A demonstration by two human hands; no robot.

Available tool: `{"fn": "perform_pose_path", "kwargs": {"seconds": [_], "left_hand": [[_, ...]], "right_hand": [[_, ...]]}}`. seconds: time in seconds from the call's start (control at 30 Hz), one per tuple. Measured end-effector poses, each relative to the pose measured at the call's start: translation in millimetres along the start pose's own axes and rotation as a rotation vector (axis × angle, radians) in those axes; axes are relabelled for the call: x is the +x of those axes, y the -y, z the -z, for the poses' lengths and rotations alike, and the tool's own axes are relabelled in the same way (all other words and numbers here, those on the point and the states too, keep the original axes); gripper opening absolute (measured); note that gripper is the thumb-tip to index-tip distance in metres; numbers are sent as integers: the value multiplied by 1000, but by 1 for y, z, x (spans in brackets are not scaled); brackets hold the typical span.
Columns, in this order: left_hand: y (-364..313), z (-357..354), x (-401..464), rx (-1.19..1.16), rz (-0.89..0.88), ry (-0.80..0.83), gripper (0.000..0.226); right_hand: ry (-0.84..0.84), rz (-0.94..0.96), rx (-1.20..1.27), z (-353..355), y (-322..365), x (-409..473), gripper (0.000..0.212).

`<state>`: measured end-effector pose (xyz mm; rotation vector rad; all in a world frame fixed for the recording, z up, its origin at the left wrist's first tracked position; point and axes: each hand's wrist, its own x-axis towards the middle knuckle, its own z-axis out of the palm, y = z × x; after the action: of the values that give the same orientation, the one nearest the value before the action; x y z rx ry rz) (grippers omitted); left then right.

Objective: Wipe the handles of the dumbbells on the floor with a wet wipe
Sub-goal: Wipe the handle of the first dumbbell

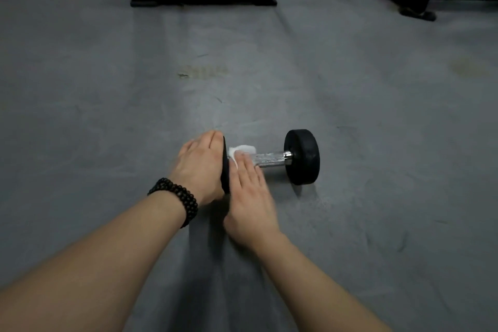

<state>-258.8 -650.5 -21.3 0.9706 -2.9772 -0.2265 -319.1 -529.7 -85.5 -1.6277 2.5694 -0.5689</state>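
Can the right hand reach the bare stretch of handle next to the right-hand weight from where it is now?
Probably yes. The right hand presses the wet wipe on the handle near its left end; the stretch toward the right weight lies bare, with nothing in between.

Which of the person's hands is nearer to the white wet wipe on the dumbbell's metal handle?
Right. The right hand presses on the white wet wipe; the left hand rests on the black round weight beside it.
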Motion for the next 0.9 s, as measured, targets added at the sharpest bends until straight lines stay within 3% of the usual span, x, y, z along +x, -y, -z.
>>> {"fn": "perform_pose_path", "kwargs": {"seconds": [0.13,0.17,0.3,0.33,0.47,0.57,0.67,0.77,0.9], "left_hand": [[-2,1,-3,21,-4,-18,109],[-3,1,-3,17,0,-19,108],[-1,0,-2,-9,-2,-6,107],[0,0,-2,-6,-5,1,107],[-1,2,-1,3,-3,16,110],[4,5,6,-29,4,72,120],[7,10,7,-80,28,57,129],[4,1,-3,-105,-13,-147,103],[6,-17,6,-7,-12,-125,126]], "right_hand": [[-111,-385,-101,6,-27,-2,100],[-92,-395,-63,6,-20,-1,103],[11,-42,-5,1,5,-2,101],[-1,-45,-42,1,-4,-3,99],[-125,-347,-70,3,-28,-4,102],[-51,-201,6,0,-12,1,105],[-42,-105,-55,8,-29,10,93],[-19,-123,-72,16,-45,31,89],[-53,-277,-72,12,-40,55,92]]}}
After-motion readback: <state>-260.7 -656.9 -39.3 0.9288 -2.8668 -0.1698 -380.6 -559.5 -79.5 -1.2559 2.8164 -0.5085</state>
